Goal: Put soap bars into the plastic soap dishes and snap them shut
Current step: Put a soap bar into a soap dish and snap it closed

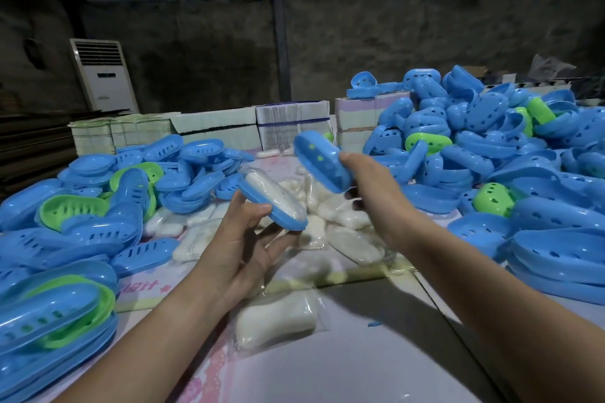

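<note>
My left hand (pixel 242 238) grips a blue dish half (pixel 288 220) from below, tilted, with a wrapped white soap bar (pixel 271 194) lying in it. My right hand (pixel 370 193) holds a blue lid half with round holes (pixel 322 161) up and to the right of it, apart from the filled half. Several wrapped white soap bars (pixel 343 238) lie heaped on the table between my arms, and one more bar (pixel 276 320) sits nearer, below my left wrist.
Slotted blue and green dish halves (pixel 98 206) are piled on the left. A taller heap of holed halves (pixel 491 147) fills the right. Stacked cartons (pixel 212 129) line the table's far edge. A white floor air conditioner (pixel 104 75) stands by the wall.
</note>
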